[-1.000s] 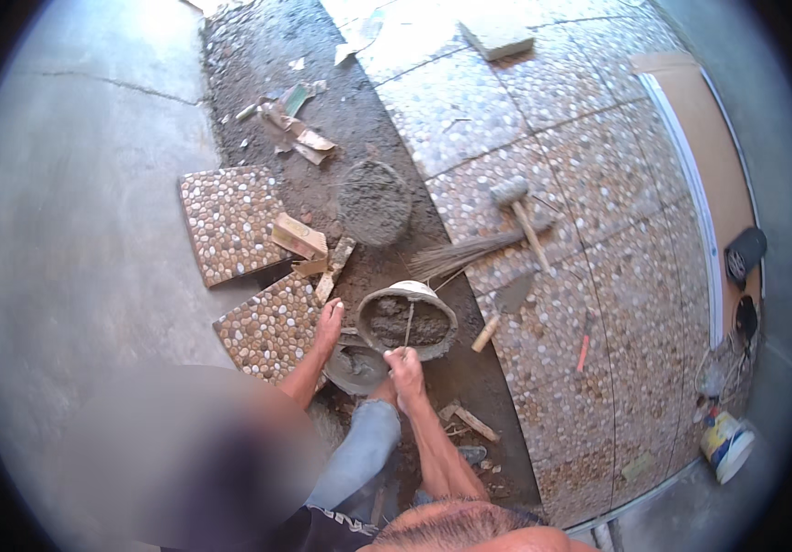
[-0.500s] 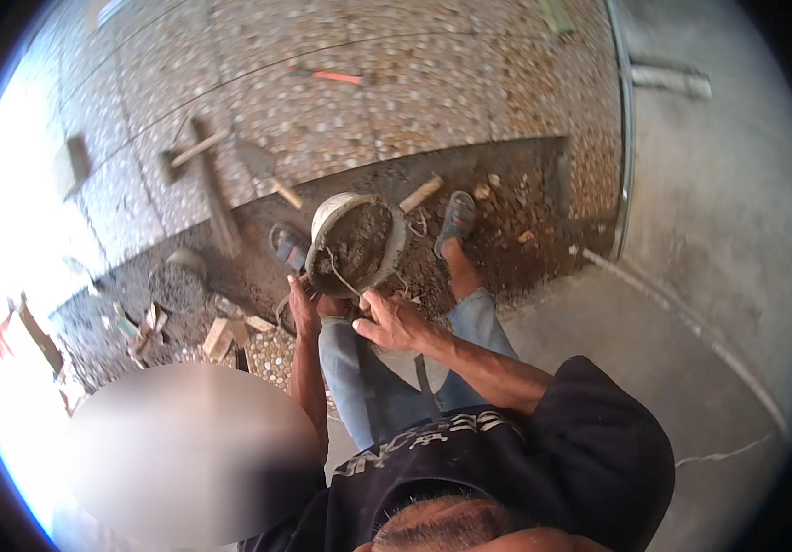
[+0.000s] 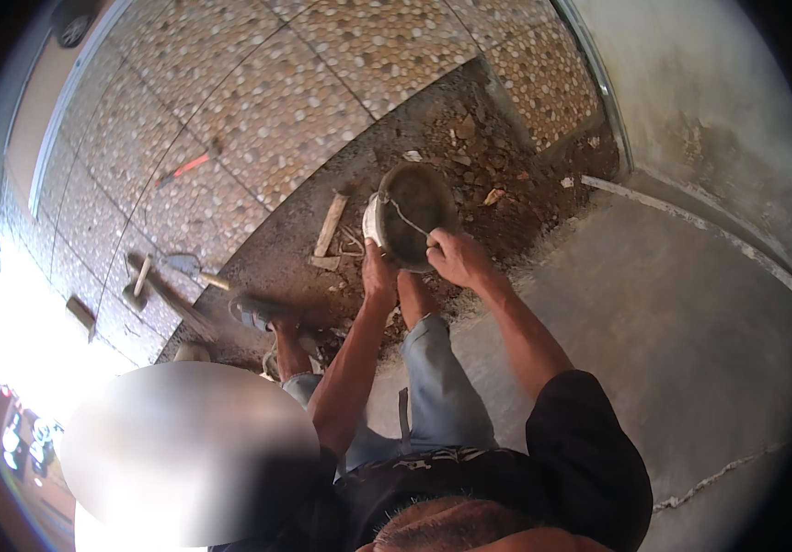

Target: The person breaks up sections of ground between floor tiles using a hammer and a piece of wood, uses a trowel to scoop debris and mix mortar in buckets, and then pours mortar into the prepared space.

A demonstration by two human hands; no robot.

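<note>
A mortar-stained pale bucket [image 3: 373,218] hangs tilted in front of me over a strip of dug soil, its mouth turned up toward me. The inside looks grey-brown and smooth; I cannot tell how much mortar is in it. My left hand [image 3: 378,273] grips its near left side, low down. Closed at the near right rim, my right hand [image 3: 457,257] holds the end of the bucket's wire handle [image 3: 405,216], which runs across the mouth.
Pebble-patterned tiles [image 3: 258,101] lie beyond the soil strip [image 3: 497,166], which holds broken rubble. A wood piece [image 3: 331,224], a trowel [image 3: 184,264], a mallet [image 3: 137,282] and a red-handled tool [image 3: 189,167] lie leftward. A pale pole [image 3: 672,213] rests by the wall at right.
I have turned and stepped rightward, carrying the bucket over the rubble. Earlier it showed lumpy wet mortar inside; now its inner wall shows. My left hand has come onto its side.
</note>
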